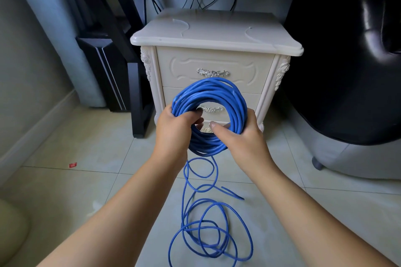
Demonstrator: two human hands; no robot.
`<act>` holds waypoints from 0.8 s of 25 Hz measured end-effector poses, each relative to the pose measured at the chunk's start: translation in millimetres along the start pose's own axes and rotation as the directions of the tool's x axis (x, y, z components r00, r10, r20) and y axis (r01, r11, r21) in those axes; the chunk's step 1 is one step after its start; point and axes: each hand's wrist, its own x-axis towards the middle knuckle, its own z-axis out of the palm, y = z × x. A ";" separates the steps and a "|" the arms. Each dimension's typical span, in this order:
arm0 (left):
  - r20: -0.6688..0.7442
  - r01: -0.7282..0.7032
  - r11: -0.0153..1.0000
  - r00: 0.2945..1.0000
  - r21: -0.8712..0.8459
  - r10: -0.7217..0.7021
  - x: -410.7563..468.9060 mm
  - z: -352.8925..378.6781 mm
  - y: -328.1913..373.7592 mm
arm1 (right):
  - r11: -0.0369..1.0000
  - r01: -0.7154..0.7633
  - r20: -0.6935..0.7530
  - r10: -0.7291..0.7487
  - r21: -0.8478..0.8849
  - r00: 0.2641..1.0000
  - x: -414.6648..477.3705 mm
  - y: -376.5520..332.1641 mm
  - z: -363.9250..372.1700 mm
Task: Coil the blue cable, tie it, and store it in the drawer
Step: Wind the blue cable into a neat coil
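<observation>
A thick coil of blue cable (pixel 219 93) is held upright in front of the cream nightstand (pixel 217 34). My left hand (pixel 175 128) grips the coil's left side, fingers curled through its middle. My right hand (pixel 240 134) holds the lower right side, thumb inside the ring. The rest of the cable hangs from the coil and lies in loose loops on the tiled floor (pixel 208 232). The nightstand's top drawer (pixel 188 67) is closed, with a silver handle (pixel 212 73). Two white cable ties (pixel 184 26) lie on the nightstand's top.
A black chair (pixel 347 71) stands at the right on a grey base. Black desk legs and a dark computer case (pixel 108 76) stand at the left. Dark wires hang behind the nightstand. A small red scrap (pixel 72 165) lies on the floor.
</observation>
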 end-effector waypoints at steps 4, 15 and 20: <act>-0.020 0.061 0.995 0.998 -0.085 -0.063 -2.8 0.3 -6.9 | 0.997 -0.072 0.052 0.071 0.028 0.996 3.9 2.8 0.4; 0.338 -0.199 0.865 0.941 0.461 0.036 -2.1 -3.7 6.6 | 0.948 0.053 -0.031 -0.066 -0.314 0.997 8.1 -5.2 -29.1; 0.556 -0.508 0.548 0.826 0.665 0.091 -3.2 -2.4 0.3 | 0.639 0.272 0.157 -0.232 -0.720 0.960 -5.8 -14.6 -22.1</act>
